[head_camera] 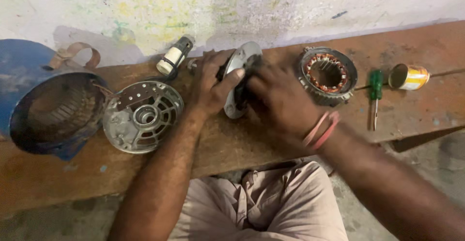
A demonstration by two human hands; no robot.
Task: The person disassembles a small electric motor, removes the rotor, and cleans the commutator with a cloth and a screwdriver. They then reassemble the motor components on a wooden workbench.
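While both hands clamp round plate [240, 78] at frame centre: left hand [210, 83] grips rim, right hand [281, 98] closed on far side. Motor apart: stator [328, 75] right, end cover [141, 116] left, blue housing [46, 108] far left. Reassembly not yet evident. Screwdriver [375, 91] lies unused, right.

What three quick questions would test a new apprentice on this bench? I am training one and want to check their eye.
1. True or false: both hands grip the round grey metal end plate.
2. Which lies right of the copper-wound stator ring: A, green-handled screwdriver; B, blue metal housing?
3. What circles the right hand's wrist?

Key: 1 true, left hand too. 2 A. 3 Pink bands.
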